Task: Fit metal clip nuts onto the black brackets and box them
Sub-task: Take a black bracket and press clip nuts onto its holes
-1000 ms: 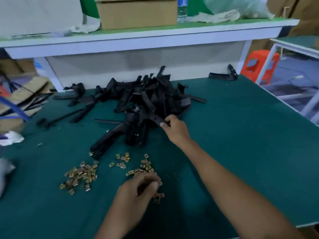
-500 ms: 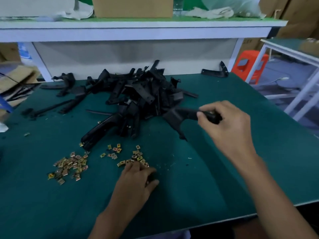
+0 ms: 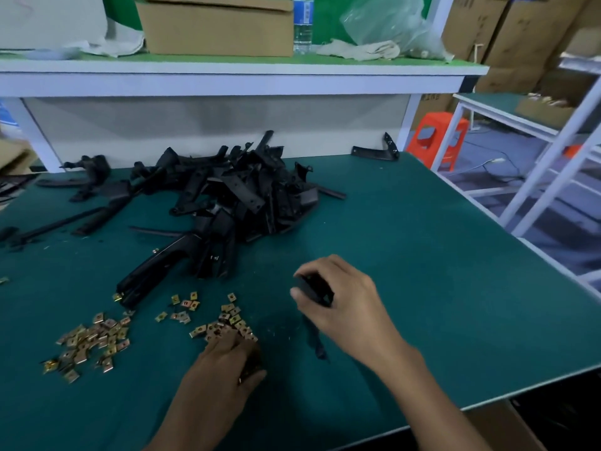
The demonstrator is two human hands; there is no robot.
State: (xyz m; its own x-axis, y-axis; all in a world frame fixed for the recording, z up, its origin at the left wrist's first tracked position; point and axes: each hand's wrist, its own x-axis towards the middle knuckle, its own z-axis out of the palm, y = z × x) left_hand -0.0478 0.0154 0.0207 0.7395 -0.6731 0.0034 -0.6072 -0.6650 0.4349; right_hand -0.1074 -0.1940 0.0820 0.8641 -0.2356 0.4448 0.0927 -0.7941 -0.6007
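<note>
On the green mat [image 3: 422,288], black brackets [image 3: 240,193]; beyond, seemingly cartons [image 3: 520,27].

We see a green-matted bench [image 3: 422,255] filling most of the frame. Centre: a heap of black brackets [image 3: 240,193] on the mat, with stray brackets [image 3: 87,180] spread out to the left edge. One lone bracket [image 3: 374,153] sits at the upper right corner. Lower left: loose clip nuts [image 3: 87,343] in two scatters, well apart, the right scatter just below the heap.
</note>
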